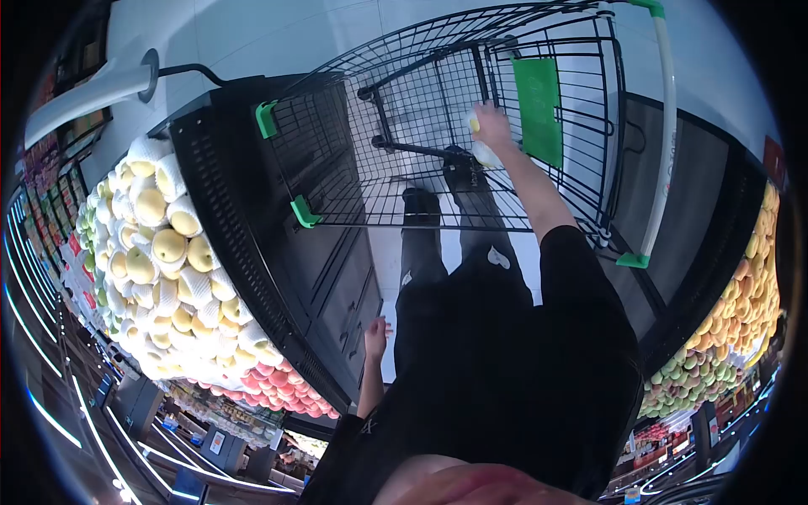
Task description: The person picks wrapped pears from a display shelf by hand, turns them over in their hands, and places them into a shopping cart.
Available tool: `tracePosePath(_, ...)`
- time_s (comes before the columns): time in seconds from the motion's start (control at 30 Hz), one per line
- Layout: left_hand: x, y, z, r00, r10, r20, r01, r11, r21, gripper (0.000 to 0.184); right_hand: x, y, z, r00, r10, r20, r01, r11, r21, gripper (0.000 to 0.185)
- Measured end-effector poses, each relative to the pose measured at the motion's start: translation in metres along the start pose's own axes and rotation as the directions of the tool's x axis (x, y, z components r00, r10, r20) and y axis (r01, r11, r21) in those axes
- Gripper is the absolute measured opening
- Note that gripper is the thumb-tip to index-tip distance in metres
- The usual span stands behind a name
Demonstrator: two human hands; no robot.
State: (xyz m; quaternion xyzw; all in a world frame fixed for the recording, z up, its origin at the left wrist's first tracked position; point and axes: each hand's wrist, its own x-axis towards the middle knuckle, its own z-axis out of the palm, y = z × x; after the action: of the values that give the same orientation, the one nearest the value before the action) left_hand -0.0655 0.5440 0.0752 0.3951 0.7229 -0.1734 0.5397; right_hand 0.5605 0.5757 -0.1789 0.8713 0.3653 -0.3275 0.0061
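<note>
My right hand reaches into the black wire shopping cart, its fingers closed on a pale yellow fruit in a white foam net. Just below that hand, near the wrist, is another whitish item, too small to identify surely. A green panel on the cart is to the right of the hand. My left hand hangs low beside my leg, next to the dark cabinet, with its fingers somewhat apart and nothing in them.
Yellow fruits in foam nets fill the left display, with red fruits at its lower end. The right display bears orange fruits and green ones. The cart's pale handle runs along its right end.
</note>
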Motion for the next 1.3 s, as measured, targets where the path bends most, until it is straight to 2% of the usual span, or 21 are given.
tracePosePath(0.07, -0.009, -0.059, -0.008, 0.993, -0.113, 0.022, 0.115, 0.992, -0.062, 0.039, 0.019, 0.002, 0.019, 0.998, -0.055, -0.025, 0.051, 0.990, -0.134, 0.084)
tracePosePath(0.1, -0.024, -0.064, -0.007, 0.994, -0.112, 0.007, 0.112, 0.994, 0.012, 0.039, 0.023, 0.001, 0.027, 0.996, -0.084, -0.034, 0.076, 0.977, -0.198, 0.083)
tracePosePath(0.13, -0.044, -0.054, 0.000, 0.985, -0.173, -0.020, 0.172, 0.984, -0.034, 0.038, 0.029, 0.003, 0.041, 0.989, -0.116, -0.096, 0.085, 0.955, -0.283, 0.080)
tracePosePath(0.17, -0.051, -0.064, -0.004, 0.990, -0.123, 0.068, 0.123, 0.992, 0.008, 0.038, 0.035, 0.005, 0.055, 0.981, -0.131, -0.140, 0.074, 0.933, -0.353, 0.077)
tracePosePath(0.2, -0.056, -0.083, -0.010, 0.992, 0.039, 0.119, -0.057, 0.987, 0.153, 0.038, 0.041, 0.007, 0.069, 0.971, -0.149, -0.187, 0.058, 0.905, -0.423, 0.075)
tracePosePath(0.27, -0.055, -0.095, -0.008, 0.971, 0.168, 0.168, -0.206, 0.949, 0.237, 0.040, 0.047, 0.014, 0.094, 0.950, -0.178, -0.258, 0.025, 0.863, -0.504, 0.068)
tracePosePath(0.33, -0.057, -0.084, 0.001, 0.985, 0.121, 0.121, -0.138, 0.981, 0.139, 0.041, 0.050, 0.020, 0.110, 0.929, -0.200, -0.312, 0.003, 0.845, -0.535, 0.060)
tracePosePath(0.43, -0.041, -0.055, 0.013, 0.967, -0.252, 0.038, 0.255, 0.960, -0.115, 0.042, 0.041, 0.014, 0.102, 0.961, -0.154, -0.229, 0.008, 0.845, -0.535, 0.050)
tracePosePath(0.47, -0.034, -0.045, 0.014, 0.970, -0.238, 0.041, 0.241, 0.961, -0.135, 0.043, 0.037, 0.009, 0.095, 0.976, -0.123, -0.181, 0.005, 0.840, -0.543, 0.044)
tracePosePath(0.57, -0.027, -0.006, 0.014, 0.991, -0.131, 0.013, 0.131, 0.972, -0.195, 0.042, 0.038, 0.003, 0.107, 0.988, 0.003, -0.156, -0.074, 0.889, -0.451, 0.045)
tracePosePath(0.63, -0.023, 0.002, 0.010, 0.996, -0.086, -0.004, 0.084, 0.975, -0.208, 0.041, 0.021, -0.018, 0.078, 0.999, 0.042, -0.011, -0.043, 0.904, -0.426, 0.041)
tracePosePath(0.73, -0.013, 0.005, 0.003, 1.000, -0.018, -0.018, 0.014, 0.982, -0.187, 0.041, 0.004, -0.051, 0.048, 0.988, -0.024, 0.154, 0.076, 0.938, -0.337, 0.037)
tracePosePath(0.8, -0.002, -0.008, -0.001, 0.999, 0.036, -0.040, -0.043, 0.980, -0.195, 0.040, -0.022, -0.080, 0.027, 0.979, -0.131, 0.155, 0.163, 0.962, -0.220, 0.041)
tracePosePath(0.83, 0.009, -0.020, 0.002, 0.986, 0.131, -0.099, -0.150, 0.965, -0.215, 0.039, -0.026, -0.096, 0.021, 0.949, -0.094, 0.302, 0.151, 0.973, -0.173, 0.042)
tracePosePath(0.87, 0.014, -0.021, -0.002, 0.985, 0.143, -0.100, -0.159, 0.970, -0.184, 0.040, -0.039, -0.105, 0.026, 0.958, -0.167, 0.232, 0.200, 0.972, -0.126, 0.041)
tracePosePath(0.97, 0.045, -0.029, -0.010, 0.972, 0.203, -0.117, -0.224, 0.954, -0.200, 0.043, -0.053, -0.122, 0.052, 0.924, -0.294, 0.246, 0.266, 0.954, 0.140, 0.040)
tracePosePath(1.03, 0.074, -0.041, -0.016, 0.954, 0.248, -0.168, -0.281, 0.935, -0.216, 0.044, -0.083, -0.145, 0.048, 0.952, -0.244, 0.184, 0.194, 0.948, 0.253, 0.041)
tracePosePath(1.1, 0.079, -0.032, -0.029, 0.942, 0.225, -0.249, -0.278, 0.939, -0.204, 0.043, -0.111, -0.165, 0.039, 0.953, -0.263, 0.152, 0.225, 0.946, 0.232, 0.041)
tracePosePath(1.17, 0.086, -0.026, -0.041, 0.941, 0.185, -0.283, -0.262, 0.928, -0.266, 0.041, -0.095, -0.145, 0.083, 0.957, -0.264, 0.118, 0.235, 0.948, 0.215, 0.035)
tracePosePath(1.27, 0.107, -0.034, -0.055, 0.949, 0.166, -0.267, -0.229, 0.947, -0.224, 0.040, -0.125, -0.165, 0.043, 0.993, -0.061, 0.100, 0.040, 0.978, 0.202, 0.037)
tracePosePath(1.3, 0.120, -0.037, -0.058, 0.948, 0.191, -0.255, -0.255, 0.935, -0.247, 0.041, -0.129, -0.174, 0.031, 0.987, -0.074, 0.140, 0.050, 0.985, 0.168, 0.037)
